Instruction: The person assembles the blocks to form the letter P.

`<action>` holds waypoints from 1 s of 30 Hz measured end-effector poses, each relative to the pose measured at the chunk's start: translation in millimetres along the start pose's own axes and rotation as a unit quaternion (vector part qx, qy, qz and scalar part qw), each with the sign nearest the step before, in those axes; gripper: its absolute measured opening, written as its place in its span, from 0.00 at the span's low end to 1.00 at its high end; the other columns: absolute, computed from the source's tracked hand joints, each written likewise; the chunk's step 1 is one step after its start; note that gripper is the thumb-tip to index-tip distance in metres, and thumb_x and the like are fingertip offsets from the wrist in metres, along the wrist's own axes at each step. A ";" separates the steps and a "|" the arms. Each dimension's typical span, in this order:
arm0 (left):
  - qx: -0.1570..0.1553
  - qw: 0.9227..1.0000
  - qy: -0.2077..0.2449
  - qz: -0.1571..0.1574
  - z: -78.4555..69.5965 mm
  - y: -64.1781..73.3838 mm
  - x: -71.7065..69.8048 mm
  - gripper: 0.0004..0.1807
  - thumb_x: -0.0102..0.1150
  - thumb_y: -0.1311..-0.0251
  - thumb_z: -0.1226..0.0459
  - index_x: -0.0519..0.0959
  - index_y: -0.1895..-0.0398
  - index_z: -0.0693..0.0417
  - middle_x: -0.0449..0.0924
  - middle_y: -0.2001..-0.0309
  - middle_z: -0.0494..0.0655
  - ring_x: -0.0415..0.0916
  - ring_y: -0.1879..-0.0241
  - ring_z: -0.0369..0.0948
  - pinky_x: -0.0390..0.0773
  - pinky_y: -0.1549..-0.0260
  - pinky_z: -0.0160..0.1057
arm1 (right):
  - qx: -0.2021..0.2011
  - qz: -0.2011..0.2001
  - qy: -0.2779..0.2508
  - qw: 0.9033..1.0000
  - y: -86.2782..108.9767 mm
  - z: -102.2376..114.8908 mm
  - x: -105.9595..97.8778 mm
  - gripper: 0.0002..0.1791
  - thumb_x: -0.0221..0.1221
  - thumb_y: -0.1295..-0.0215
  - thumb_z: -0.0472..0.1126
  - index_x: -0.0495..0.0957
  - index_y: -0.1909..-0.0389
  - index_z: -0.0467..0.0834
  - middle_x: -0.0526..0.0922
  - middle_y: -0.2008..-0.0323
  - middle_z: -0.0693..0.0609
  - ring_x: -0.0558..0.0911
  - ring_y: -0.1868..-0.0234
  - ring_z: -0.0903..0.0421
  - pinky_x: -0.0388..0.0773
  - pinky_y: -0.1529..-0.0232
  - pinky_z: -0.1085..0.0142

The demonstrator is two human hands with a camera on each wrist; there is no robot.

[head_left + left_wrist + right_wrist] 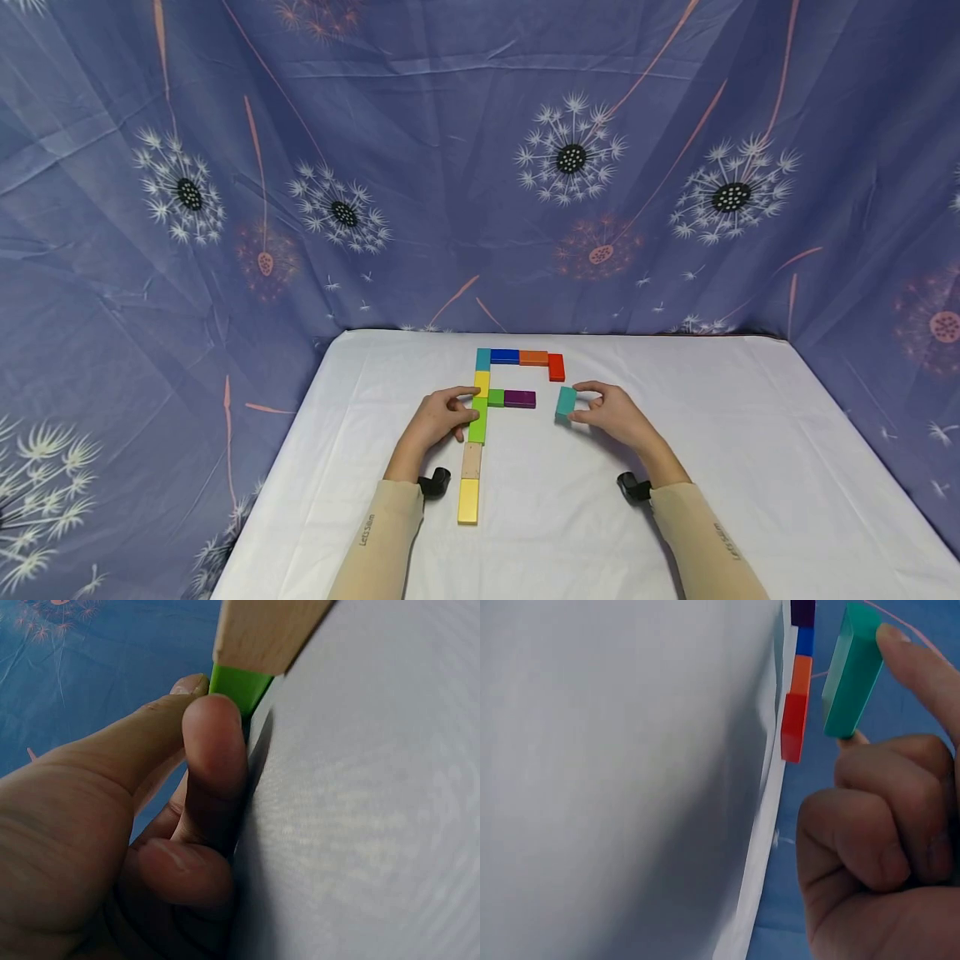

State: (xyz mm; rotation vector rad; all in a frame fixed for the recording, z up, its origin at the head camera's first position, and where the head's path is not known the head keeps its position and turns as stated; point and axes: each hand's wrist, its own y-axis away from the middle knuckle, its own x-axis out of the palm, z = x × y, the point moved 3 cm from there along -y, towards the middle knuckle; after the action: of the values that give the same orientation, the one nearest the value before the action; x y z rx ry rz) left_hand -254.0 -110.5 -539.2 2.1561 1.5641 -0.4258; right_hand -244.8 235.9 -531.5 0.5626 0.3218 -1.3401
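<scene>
In the head view my right hand (617,412) holds a teal block (566,403) between thumb and forefinger. The right wrist view shows that teal block (853,671) raised off the table, its other fingers curled beneath. My left hand (441,414) rests beside a column of coloured blocks. Its forefinger touches the yellow block (482,382) and its thumb touches the long green block (477,429). A small green block (496,398) and a purple block (520,399) branch rightward from the column. At the top run a light-blue block (483,359), blue block (505,357), orange block (533,358) and red block (557,367).
Below the green block lie a plain wood block (471,460) and a golden-yellow block (468,502). A white cloth covers the table (555,533). Behind it hangs a blue-purple curtain (450,167) with dandelion prints.
</scene>
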 end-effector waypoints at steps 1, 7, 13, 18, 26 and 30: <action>0.000 1.000 0.000 0.000 0.1 -0.1 0.1 0.26 0.71 0.32 0.58 0.81 0.30 0.42 0.85 0.71 0.45 0.80 0.83 0.39 0.69 0.77 0.36 | 0.003 -0.004 0.001 1.000 -1.1 1.1 1.7 0.38 0.76 0.40 0.50 0.77 0.30 0.42 0.61 0.82 0.57 0.58 0.79 0.59 0.59 0.76 0.66; -0.002 1.000 -0.002 0.000 1.2 -0.1 1.2 0.27 0.71 0.32 0.57 0.81 0.30 0.42 0.85 0.72 0.44 0.78 0.84 0.39 0.67 0.81 0.35 | 0.016 -0.025 0.024 0.999 -5.6 6.8 10.9 0.40 0.76 0.41 0.52 0.77 0.30 0.40 0.70 0.71 0.51 0.67 0.68 0.55 0.66 0.67 0.64; 0.000 1.000 -0.006 -0.002 0.7 0.1 1.1 0.27 0.71 0.32 0.57 0.81 0.30 0.42 0.84 0.72 0.45 0.77 0.84 0.38 0.66 0.82 0.34 | 0.029 -0.038 0.040 0.998 -8.5 8.5 17.7 0.40 0.75 0.41 0.53 0.78 0.31 0.39 0.82 0.42 0.34 0.80 0.45 0.45 0.80 0.46 0.52; -0.001 1.000 -0.004 0.000 1.4 0.3 0.9 0.27 0.71 0.32 0.57 0.80 0.30 0.42 0.84 0.72 0.45 0.78 0.84 0.38 0.67 0.80 0.35 | 0.035 -0.043 0.033 0.998 -10.8 7.7 22.6 0.39 0.74 0.40 0.52 0.77 0.31 0.38 0.79 0.34 0.30 0.80 0.36 0.39 0.78 0.37 0.42; 0.001 1.000 0.000 0.001 1.3 0.2 0.6 0.27 0.71 0.32 0.57 0.81 0.30 0.42 0.85 0.72 0.45 0.80 0.84 0.39 0.68 0.78 0.35 | 0.035 -0.056 0.040 0.997 -13.9 10.1 30.2 0.40 0.74 0.39 0.51 0.76 0.31 0.35 0.79 0.35 0.29 0.81 0.35 0.34 0.78 0.36 0.40; 0.005 1.000 0.000 0.000 1.5 0.2 -0.2 0.27 0.71 0.32 0.57 0.81 0.31 0.42 0.85 0.72 0.45 0.80 0.84 0.39 0.70 0.76 0.36 | 0.043 -0.068 0.051 0.995 -15.8 11.3 33.5 0.39 0.74 0.38 0.50 0.76 0.31 0.34 0.80 0.35 0.29 0.82 0.35 0.34 0.79 0.37 0.41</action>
State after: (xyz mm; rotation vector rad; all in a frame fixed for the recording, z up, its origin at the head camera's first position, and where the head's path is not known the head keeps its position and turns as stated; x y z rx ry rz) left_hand -253.8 -111.5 -540.3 2.1627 1.5657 -0.4350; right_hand -254.1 200.1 -543.0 0.6927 0.3929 -1.4640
